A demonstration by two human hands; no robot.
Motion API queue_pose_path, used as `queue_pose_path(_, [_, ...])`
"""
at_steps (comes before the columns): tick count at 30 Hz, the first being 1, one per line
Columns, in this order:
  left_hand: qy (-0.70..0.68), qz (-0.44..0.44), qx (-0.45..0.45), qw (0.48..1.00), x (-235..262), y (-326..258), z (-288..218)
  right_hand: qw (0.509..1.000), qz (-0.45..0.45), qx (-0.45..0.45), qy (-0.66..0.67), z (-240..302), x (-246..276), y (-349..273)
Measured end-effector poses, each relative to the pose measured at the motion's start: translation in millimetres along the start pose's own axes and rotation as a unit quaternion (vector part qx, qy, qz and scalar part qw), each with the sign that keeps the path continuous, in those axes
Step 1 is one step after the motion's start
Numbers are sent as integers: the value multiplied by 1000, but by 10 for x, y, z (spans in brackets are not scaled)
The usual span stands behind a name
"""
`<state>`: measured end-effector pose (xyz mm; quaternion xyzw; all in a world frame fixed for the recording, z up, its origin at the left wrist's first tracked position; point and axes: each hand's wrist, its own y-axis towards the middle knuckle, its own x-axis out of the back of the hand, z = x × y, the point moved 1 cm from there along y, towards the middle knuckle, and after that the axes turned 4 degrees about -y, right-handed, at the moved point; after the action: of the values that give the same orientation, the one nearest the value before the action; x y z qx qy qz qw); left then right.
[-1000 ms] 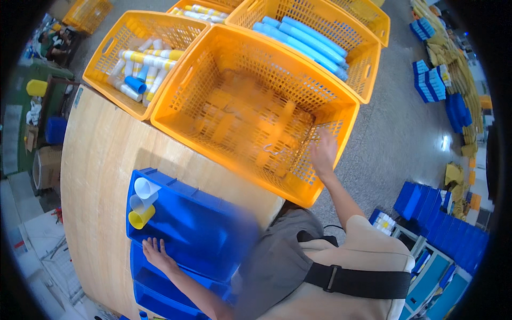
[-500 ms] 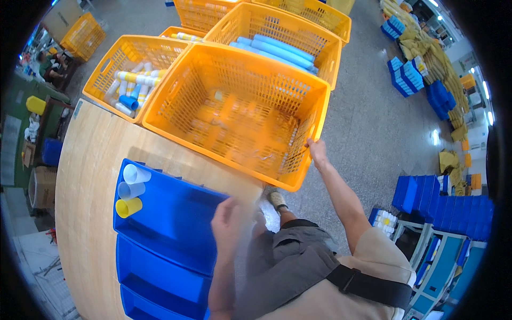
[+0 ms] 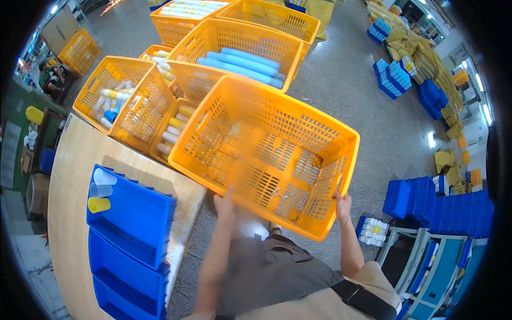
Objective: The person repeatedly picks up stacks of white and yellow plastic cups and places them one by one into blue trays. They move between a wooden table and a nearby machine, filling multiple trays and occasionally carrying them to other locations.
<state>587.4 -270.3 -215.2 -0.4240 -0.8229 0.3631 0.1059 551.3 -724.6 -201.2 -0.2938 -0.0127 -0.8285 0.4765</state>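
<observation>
I have both hands on the large orange basket (image 3: 266, 160), which sits tilted in front of me, off the wooden tabletop (image 3: 69, 176) and just to the right of its edge, its open mouth turned up toward the camera. My left hand (image 3: 224, 202) grips the near rim at the basket's lower-left corner, fingers closed over the edge, though motion blur hides the detail; my right hand (image 3: 343, 204) is closed on the near rim at the lower-right corner. The basket appears nearly empty, with only a few small items lying on its floor, so I judge it light for its bulk. It is moulded lattice plastic: stiff enough to keep its shape, likely to flex a little at the long rims, not fragile, and the open slots give good purchase against slipping. The rolled top rim at two opposite corners is the sound place to hold it. Beyond the basket stand other orange baskets (image 3: 240, 53) holding tubes; left of it, on the tabletop, lie stacked blue bins (image 3: 133, 213).
</observation>
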Motion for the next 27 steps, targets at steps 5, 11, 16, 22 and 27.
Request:
queue_pose_path(5, [82, 122, 25, 989, -478, -820, 840, 999, -48, -7, 4, -485, 1543, -267])
queue_pose_path(11, [137, 214, 101, 962, -1466, -1973, 1033, 990, -123, -60, 29, -866, 2978, -771])
queue_pose_path(16, [123, 279, 95, 948, -2347, -1738, 1065, 966, -232, -107, 47, -1286, 3122, -945])
queue_pose_path(22, [299, 318, -131, 890, -3516, -980, 932, 946, -264, -76, 172, -1587, 2323, 228])
queue_pose_path(27, [353, 315, -278, 836, -3375, -431, 257, 976, 66, -196, -62, -1061, 969, 1361])
